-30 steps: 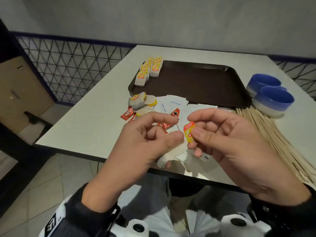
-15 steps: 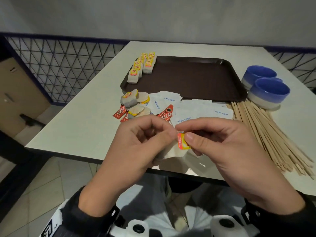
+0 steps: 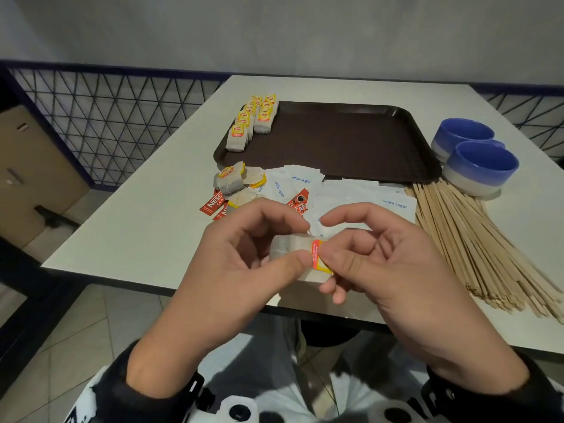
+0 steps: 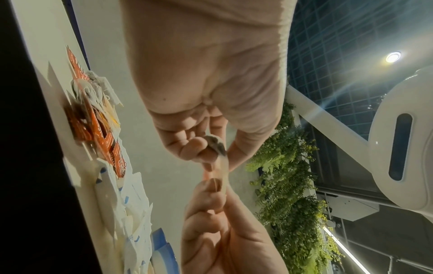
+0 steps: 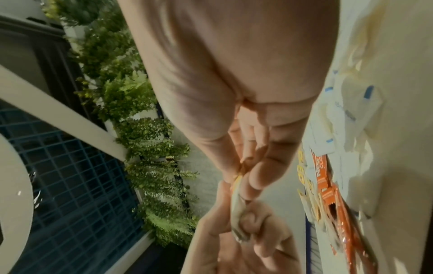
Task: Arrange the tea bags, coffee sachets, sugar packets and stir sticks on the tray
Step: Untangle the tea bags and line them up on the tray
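Observation:
Above the table's near edge both hands hold one tea bag (image 3: 288, 248). My left hand (image 3: 244, 254) pinches its paper pouch (image 4: 215, 146) between thumb and fingers. My right hand (image 3: 375, 254) pinches its red-and-yellow tag (image 3: 319, 257) against the pouch. The dark brown tray (image 3: 351, 141) lies beyond, with two rows of tea bags (image 3: 253, 120) at its left end. Loose tea bags (image 3: 235, 181), red coffee sachets (image 3: 213, 204) and white sugar packets (image 3: 360, 196) lie in a heap in front of the tray. Wooden stir sticks (image 3: 476, 236) fan out at the right.
Two blue-and-white bowls (image 3: 476, 160) stand right of the tray by the stir sticks. A blue wire-mesh fence (image 3: 106, 117) runs along the table's left and far sides. The white table's near edge (image 3: 137, 271) lies just under my hands.
My hands have drawn together: the right hand brought the tag from out in front down onto the pouch held by the left hand. The head view tilted slightly downward.

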Demonstrator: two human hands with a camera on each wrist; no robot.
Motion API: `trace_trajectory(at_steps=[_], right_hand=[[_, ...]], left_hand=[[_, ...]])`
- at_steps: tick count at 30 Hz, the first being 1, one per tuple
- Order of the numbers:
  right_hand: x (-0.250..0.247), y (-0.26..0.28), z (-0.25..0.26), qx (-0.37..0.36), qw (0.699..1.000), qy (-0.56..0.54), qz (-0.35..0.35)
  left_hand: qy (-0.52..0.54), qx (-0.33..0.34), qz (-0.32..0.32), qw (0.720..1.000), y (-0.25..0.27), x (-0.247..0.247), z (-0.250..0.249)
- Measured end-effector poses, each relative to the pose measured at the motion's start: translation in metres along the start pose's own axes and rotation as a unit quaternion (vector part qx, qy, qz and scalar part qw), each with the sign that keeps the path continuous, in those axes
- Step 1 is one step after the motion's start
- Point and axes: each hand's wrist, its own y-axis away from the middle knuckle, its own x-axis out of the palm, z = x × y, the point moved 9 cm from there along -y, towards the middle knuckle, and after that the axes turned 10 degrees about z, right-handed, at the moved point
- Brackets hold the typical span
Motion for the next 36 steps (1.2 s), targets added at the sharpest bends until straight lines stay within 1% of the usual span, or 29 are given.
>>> trace_trajectory(at_steps=[3, 6, 12, 17, 21, 24, 27, 30, 36], right_hand=[[-0.006, 0.002, 0.007, -0.03, 0.999, 0.025, -0.037], [-0.011, 0.006, 0.015, -0.065, 0.993, 0.073, -0.063], [-0.013, 0.012, 0.027, -0.107, 0.983, 0.127, -0.08], [-0.013, 0.014, 0.03, -0.115, 0.98, 0.127, -0.096], [-0.012, 0.017, 0.034, -0.12, 0.967, 0.19, -0.117], [-0.01, 0.017, 0.034, -0.118, 0.965, 0.208, -0.109], [-0.007, 0.017, 0.035, -0.126, 0.97, 0.19, -0.089], [-0.007, 0.017, 0.035, -0.134, 0.967, 0.196, -0.086], [-0.008, 0.018, 0.036, -0.152, 0.958, 0.215, -0.112]], left_hand=[[0.001, 0.001, -0.016, 1.0, 0.0, -0.005, 0.002], [-0.01, -0.007, -0.016, 1.0, 0.0, -0.007, 0.004], [-0.022, -0.012, -0.021, 0.999, 0.0, -0.009, 0.005], [-0.036, 0.006, -0.02, 0.999, 0.0, -0.005, 0.003], [-0.056, 0.008, -0.021, 0.998, 0.0, -0.002, 0.001], [-0.094, 0.013, -0.025, 0.995, -0.001, -0.002, 0.0], [-0.123, 0.019, -0.036, 0.992, 0.0, -0.003, 0.0], [-0.128, 0.024, -0.039, 0.991, 0.001, -0.004, 0.0], [-0.117, 0.016, -0.031, 0.992, 0.002, -0.001, 0.001]])
